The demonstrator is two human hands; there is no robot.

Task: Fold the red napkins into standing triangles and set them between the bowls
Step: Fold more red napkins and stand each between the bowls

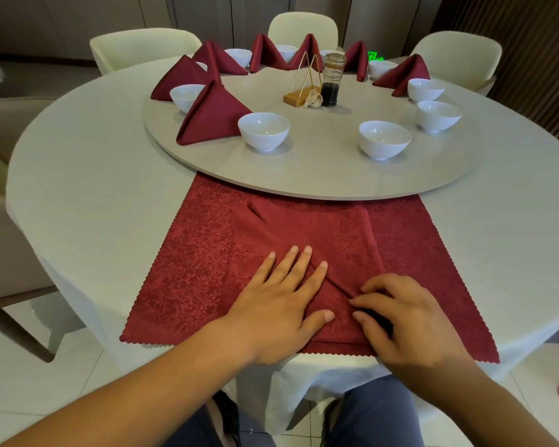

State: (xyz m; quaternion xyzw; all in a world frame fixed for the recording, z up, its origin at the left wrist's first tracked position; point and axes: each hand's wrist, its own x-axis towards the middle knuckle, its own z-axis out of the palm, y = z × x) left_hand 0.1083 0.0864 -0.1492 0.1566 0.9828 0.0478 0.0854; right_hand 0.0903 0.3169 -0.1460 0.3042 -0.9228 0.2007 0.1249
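A partly folded red napkin (323, 233) lies on a flat red napkin (188, 272) at the table's near edge. My left hand (281, 311) presses flat on the fold with straight fingers. My right hand (397, 321) has curled fingers and pinches a folded corner of the napkin near the front edge. On the round turntable (320, 175), several folded red napkin triangles (213, 114) stand between white bowls (263, 130). Two near bowls (384, 138) have a gap between them with no napkin.
At the turntable's centre stand a dark sauce bottle (331, 80), a gold wire stand on a wooden block (300, 82) and a garlic bulb (313, 99). Cream chairs (142, 48) ring the white-clothed table (88, 175).
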